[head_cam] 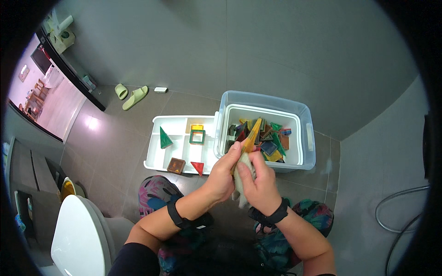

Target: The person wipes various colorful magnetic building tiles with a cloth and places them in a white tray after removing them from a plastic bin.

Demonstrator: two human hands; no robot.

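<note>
My left hand (222, 174) grips a yellow translucent triangular tile (252, 135), its tip pointing away from me over the bin. Bunched in my right hand (260, 183) is a pale cloth (241, 186), pressed against the tile's near end. Beyond both hands, a white inner tub (301, 145) sits inside a clear plastic bin (312, 134). Many coloured tiles (269, 147) lie jumbled in the tub. To the left, a white compartmented tray (156, 151) carries a green triangle (165, 138), a green square frame (197, 137), a yellow piece (197, 127), a brown square stack (176, 166) and a red triangle (198, 167).
A white toilet (81, 234) stands at my lower left. Green slippers (135, 98) and a small white object (161, 90) lie by the grey wall (193, 51). A grey hose (386, 207) hangs at the right. An open doorway (55, 93) is at the far left.
</note>
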